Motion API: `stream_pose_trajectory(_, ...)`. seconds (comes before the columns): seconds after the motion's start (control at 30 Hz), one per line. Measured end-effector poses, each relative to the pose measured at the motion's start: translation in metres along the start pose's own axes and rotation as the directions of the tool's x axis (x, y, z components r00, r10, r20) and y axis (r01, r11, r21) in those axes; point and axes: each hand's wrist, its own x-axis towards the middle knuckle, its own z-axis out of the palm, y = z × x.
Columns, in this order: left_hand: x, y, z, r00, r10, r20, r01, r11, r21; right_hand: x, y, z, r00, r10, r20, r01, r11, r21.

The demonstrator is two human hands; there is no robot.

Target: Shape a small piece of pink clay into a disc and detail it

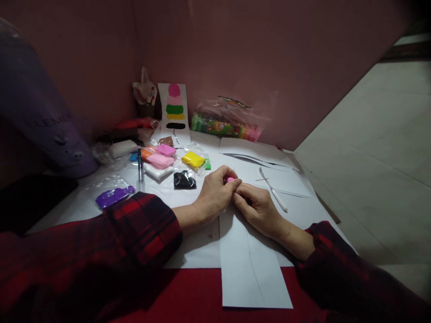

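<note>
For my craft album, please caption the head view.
Two hands work a bit of pink clay above white paper, beside bagged colours.

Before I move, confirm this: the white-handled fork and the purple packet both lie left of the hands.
Wrong about the fork: the head view shows it on the right, just beyond the right hand. The purple packet does lie on the left.
</note>
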Motion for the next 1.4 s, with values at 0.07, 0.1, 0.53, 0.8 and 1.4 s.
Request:
stream_pose_trajectory(0.07, -0.0002, 0.0, -0.0002, 1.0, -0.002, 0.002, 0.002, 1.0, -0.002, 0.0005, 0.0001, -0.0001, 1.0, -0.003, -0.003, 0.003, 1.0, -0.006)
stream_pose_trajectory(0.1, -0.0003, 0.0001, -0.0003, 1.0, -0.004, 0.003, 0.004, 1.0, -0.004, 0.0005, 0.0002, -0.0002, 1.0, -0.001, -0.004, 0.001, 1.0, -0.008)
stream_pose_trajectory(0.53, 0.001, -0.0022, 0.0006, 1.0, 0.014, 0.023, -0.013, 0.999, -0.039, 0.0001, -0.0002, 0.0006, 1.0, 0.026, 0.012, -0.025, 0.999, -0.02)
stream_pose_trajectory(0.8, 0.0002, -0.0024, 0.0008, 0.999, 0.018, 0.036, -0.017, 0.999, -0.028, -0.0014, 0.0003, 0.0007, 1.0, 0.029, 0.008, -0.029, 0.999, -0.014)
stream_pose_trajectory(1.4, 0.0009, -0.0023, 0.0013, 0.999, -0.003, 0.041, 0.002, 1.0, 0.026, 0.0004, -0.0022, -0.0007, 1.0, 0.002, 0.006, -0.002, 1.0, -0.011)
